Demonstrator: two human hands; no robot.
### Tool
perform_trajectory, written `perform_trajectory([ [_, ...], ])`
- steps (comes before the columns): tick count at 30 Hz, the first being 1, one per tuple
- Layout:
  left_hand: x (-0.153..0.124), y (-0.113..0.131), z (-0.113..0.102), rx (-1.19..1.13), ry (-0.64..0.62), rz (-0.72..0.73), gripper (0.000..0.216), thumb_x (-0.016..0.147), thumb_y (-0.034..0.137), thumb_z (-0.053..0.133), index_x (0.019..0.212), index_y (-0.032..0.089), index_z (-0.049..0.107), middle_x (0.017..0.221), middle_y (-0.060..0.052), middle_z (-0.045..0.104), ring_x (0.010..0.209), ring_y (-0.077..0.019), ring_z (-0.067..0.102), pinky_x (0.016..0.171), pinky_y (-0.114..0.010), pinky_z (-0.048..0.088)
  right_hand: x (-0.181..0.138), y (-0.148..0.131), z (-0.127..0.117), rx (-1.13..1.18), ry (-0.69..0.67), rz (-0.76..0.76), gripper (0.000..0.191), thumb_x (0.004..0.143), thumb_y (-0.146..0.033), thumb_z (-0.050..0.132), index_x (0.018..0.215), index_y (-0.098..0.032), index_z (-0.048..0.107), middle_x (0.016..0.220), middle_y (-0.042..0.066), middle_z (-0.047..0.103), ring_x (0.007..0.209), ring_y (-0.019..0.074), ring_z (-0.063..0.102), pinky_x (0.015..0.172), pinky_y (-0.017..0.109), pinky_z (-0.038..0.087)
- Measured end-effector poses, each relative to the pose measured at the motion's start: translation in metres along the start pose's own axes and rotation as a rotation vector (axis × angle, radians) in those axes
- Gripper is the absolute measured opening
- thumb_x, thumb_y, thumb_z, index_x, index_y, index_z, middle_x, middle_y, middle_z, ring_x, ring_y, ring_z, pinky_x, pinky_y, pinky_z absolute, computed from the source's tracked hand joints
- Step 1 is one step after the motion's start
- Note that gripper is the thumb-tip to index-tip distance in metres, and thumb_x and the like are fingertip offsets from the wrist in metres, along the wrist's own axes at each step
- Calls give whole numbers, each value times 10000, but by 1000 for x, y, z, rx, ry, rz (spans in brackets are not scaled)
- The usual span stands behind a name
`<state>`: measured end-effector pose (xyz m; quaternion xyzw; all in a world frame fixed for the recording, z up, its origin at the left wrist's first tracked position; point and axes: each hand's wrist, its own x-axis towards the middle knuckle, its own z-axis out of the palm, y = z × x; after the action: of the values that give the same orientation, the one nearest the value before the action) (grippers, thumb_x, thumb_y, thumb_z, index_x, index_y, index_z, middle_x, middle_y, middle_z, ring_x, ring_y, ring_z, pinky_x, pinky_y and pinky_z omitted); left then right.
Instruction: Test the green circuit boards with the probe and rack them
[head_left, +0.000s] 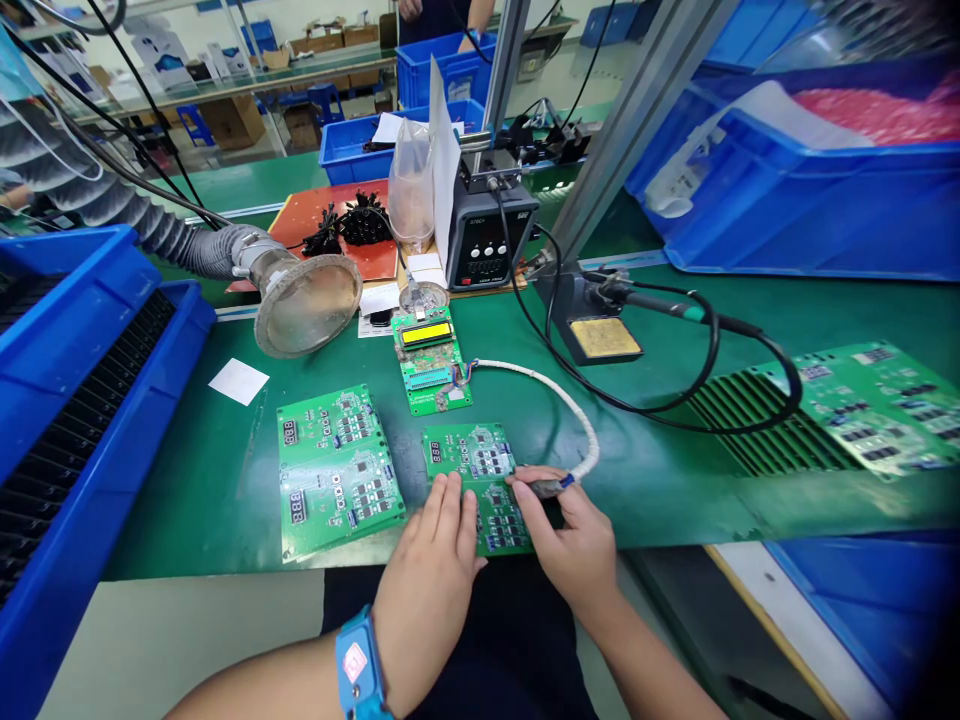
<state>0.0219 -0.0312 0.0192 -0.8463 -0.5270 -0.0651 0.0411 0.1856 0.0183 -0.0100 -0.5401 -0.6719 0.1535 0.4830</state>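
A green circuit board (pixel 480 470) lies on the green mat near the front edge. My left hand (pixel 435 560) rests flat on the board's left part, fingers stretched out; a blue wrist strap (pixel 358 665) is on that wrist. My right hand (pixel 574 535) pinches a grey connector (pixel 551 486) at the end of a white sleeved cable (pixel 570 410), held against the board's right edge. The cable runs back to a small programmer board with a yellow display (pixel 429 360).
A larger green board (pixel 334 470) lies to the left. A fume extractor funnel (pixel 304 300), a soldering station (pixel 487 235), an iron in its stand (pixel 600 325), more boards (pixel 877 405) at right and blue bins (pixel 75 400) surround the spot. Another person stands at the far bench.
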Motion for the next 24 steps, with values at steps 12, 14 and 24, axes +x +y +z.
perform_trajectory([
  [12,-2,3,-18,-144,131,66,360,942,211,533,1245,17,533,1345,-173,543,1271,-323,488,938,-410,559,8,2,-12,309,35,384,174,851,-351,615,897,-190,664,835,65,741,769,203,702,709,322,569],
  [14,-3,2,-30,-185,181,78,324,988,222,446,1227,29,549,1322,-159,568,1273,-301,490,940,-395,560,20,6,-11,380,114,456,224,846,-388,621,940,-187,650,854,72,744,782,200,703,725,332,567],
  [24,-33,-73,-92,-229,369,43,463,945,148,529,1399,153,440,1344,-106,543,1305,-297,457,1050,-466,472,51,22,22,211,-75,395,338,785,-490,638,920,-181,675,920,86,729,882,240,663,835,402,504],
])
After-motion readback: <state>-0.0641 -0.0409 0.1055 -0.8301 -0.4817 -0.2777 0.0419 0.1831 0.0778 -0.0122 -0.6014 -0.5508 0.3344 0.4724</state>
